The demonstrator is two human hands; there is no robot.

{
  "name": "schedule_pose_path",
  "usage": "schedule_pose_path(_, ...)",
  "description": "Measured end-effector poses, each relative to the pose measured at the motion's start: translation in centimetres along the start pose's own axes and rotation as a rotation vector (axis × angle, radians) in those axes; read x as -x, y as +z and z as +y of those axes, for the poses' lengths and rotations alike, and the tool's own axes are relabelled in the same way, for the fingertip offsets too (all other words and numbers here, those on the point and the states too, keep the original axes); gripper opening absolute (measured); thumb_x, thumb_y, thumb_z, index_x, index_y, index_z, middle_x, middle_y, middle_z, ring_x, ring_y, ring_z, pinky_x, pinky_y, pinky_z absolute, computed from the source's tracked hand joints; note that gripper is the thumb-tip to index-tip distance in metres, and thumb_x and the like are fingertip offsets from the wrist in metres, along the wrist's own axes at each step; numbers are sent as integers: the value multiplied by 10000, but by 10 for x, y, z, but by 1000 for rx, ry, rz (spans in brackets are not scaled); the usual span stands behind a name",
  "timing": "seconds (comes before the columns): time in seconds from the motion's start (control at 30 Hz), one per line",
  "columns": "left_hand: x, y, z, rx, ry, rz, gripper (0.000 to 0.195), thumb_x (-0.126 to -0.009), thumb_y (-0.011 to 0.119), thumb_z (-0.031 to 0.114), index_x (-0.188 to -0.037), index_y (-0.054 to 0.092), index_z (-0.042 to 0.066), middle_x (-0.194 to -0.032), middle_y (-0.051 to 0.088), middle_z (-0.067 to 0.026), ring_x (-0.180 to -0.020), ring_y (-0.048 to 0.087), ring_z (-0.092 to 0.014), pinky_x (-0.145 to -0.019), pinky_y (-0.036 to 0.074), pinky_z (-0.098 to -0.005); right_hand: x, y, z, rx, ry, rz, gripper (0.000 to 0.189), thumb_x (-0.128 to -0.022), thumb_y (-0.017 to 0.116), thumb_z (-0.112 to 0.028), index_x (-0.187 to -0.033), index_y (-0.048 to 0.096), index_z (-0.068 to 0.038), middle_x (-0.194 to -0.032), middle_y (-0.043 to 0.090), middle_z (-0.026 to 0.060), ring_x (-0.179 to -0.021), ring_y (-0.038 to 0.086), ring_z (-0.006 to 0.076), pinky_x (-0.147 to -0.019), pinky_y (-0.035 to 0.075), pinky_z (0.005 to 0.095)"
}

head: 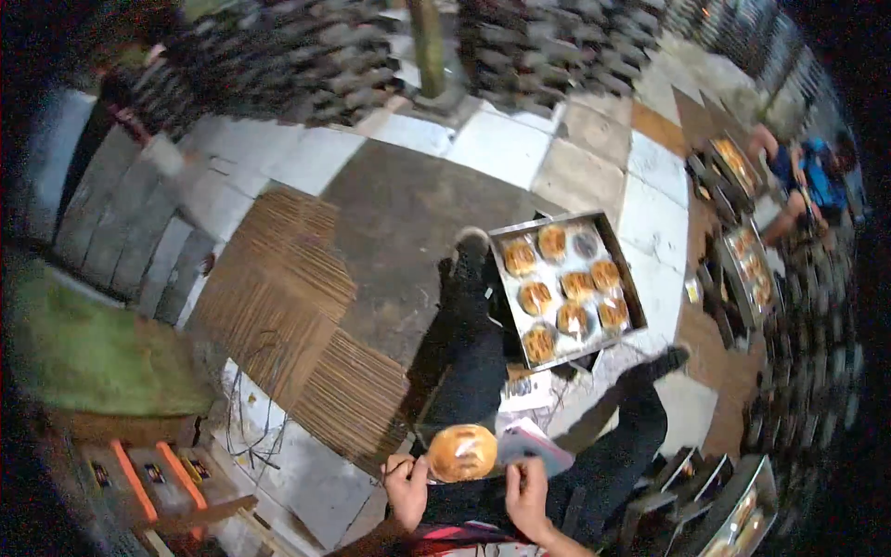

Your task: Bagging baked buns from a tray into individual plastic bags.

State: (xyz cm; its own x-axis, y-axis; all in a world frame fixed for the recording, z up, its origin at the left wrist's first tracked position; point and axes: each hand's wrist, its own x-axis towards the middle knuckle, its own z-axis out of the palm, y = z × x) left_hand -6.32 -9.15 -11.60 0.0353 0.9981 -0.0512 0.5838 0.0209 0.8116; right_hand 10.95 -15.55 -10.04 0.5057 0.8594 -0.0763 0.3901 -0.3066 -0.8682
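Observation:
A round golden-brown bun [462, 452] in clear plastic film is pinched at its left side by my left hand [406, 487]. To its right, my right hand [527, 496] is closed at the edge of a clear film; whether it grips the film or the translucent bag-like sheet [532, 449] beside it is unclear. Beyond my hands, a shallow square metal tray [514, 315] sits between my legs, slightly turned. Several wrapped buns [573, 319] lie on its pale lining, one of them darker.
More bun trays [749, 275] stand on the right, near a seated person [821, 174] in blue. Another long tray [741, 519] is at the lower right. Flattened corrugated cardboard [278, 299] covers floor at left, beside thin wires [259, 418]. A crate with orange bars [132, 480] is lower left.

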Motion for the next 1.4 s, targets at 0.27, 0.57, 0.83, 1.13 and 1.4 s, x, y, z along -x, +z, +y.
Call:
schedule_pose_path(0.27, -62, -14, 93, 703, -599, 288, 174, -854, 458, 186, -898, 531, 33, -824, 540, -53, -832, 511, -156, -776, 406, -305, -145, -16, -54, 376, -395, -511, 562, -697, 682, -225, -1167, 425, -54, -976, 500, 165, -927, 502, 316, -780, 420, 395)
schedule_pose_path(0.57, -110, 19, 68, 378, -578, 143, 192, -849, 442, 147, -984, 502, 24, -961, 521, -72, -914, 490, -177, -863, 362, -341, -402, -121, 101, 599, 249, 310, 534, -774, 600, -409, -951, 572, 94, -802, 601, 271, -790, 615, 327, -685, 469, 392)
schedule_pose_path(0.83, -129, 60, 3, -158, -173, 54, 443, -834, 531, 237, -1181, 400, -6, -1143, 455, -138, -1089, 410, -270, -937, 327, -394, -324, -39, 251, 348, 604, 757, 503, -706, 680, -374, -833, 553, 97, -812, 587, 233, -759, 560, 333, -717, 430, 405)
schedule_pose_path(1.13, -145, 68, 5, -113, -215, 93, 514, -828, 555, 342, -1185, 411, 2, -1106, 486, -135, -1016, 455, -251, -917, 345, -384, -293, 10, 347, -909, 831, 730, 488, -824, 572, -370, -1102, 442, 9, -925, 524, 100, -804, 501, 200, -743, 425, 321)
schedule_pose_path(1.4, -144, 63, -20, -74, -73, 70, 367, -887, 489, 249, -1119, 458, -33, -1050, 485, -194, -983, 462, -291, -882, 341, -376, -254, -28, 245, -1103, 860, 709, 102, -695, 541, -144, -693, 547, -42, -601, 523, 74, -493, 491, 187, -395, 373, 313)
